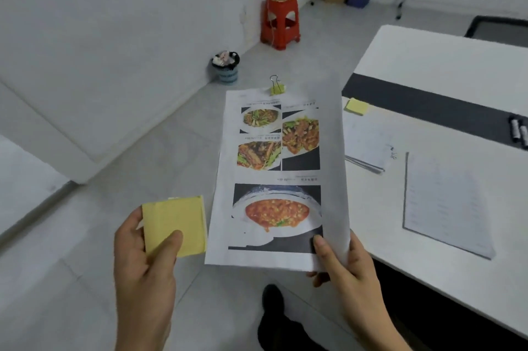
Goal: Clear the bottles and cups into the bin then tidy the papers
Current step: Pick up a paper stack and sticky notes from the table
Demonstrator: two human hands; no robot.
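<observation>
- Holding a yellow sticky-note pad [174, 226] in my left hand [143, 262], thumb on its face and fingers behind, which sets it apart from the sheets.
- My right hand [345, 267] pinches the printed food-photo sheets [278, 179] at the near right corner, thumb on top.
- A yellow binder clip [276, 87] bites the far edge, so the pages hang as one.
- Both items are off the table [428, 64], over the floor just beside it.
- On the table lie a paper stack [368, 147], a second sticky pad [357, 106] at its far corner, one loose sheet [445, 202] and markers [518, 130].
- No bottles or cups show; the bin [225, 66] by the wall looks full.
- I judge the paper-tidying stage is in hand.
</observation>
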